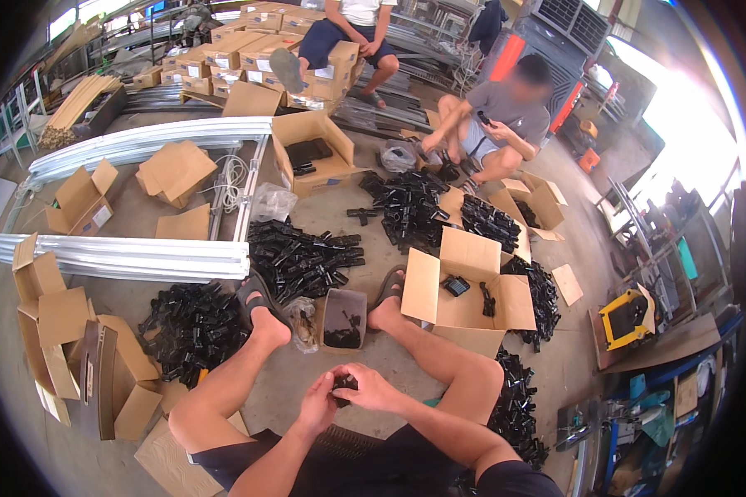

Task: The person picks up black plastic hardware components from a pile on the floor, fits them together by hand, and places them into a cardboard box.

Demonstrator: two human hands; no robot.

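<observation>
Close to my lap, my left hand and my right hand come together around a small black plastic part. Fingers of both hands are curled on it and cover most of its shape. Between my feet stands a small open box with little dark pieces in its bottom. A clear plastic bag leans beside that box. Ahead to the right, an open cardboard box holds a few black parts.
Heaps of black parts lie left, ahead and right. Silver metal profiles and opened cartons fill the left side. A co-worker sits on the floor ahead holding a black part; another person sits on stacked cartons.
</observation>
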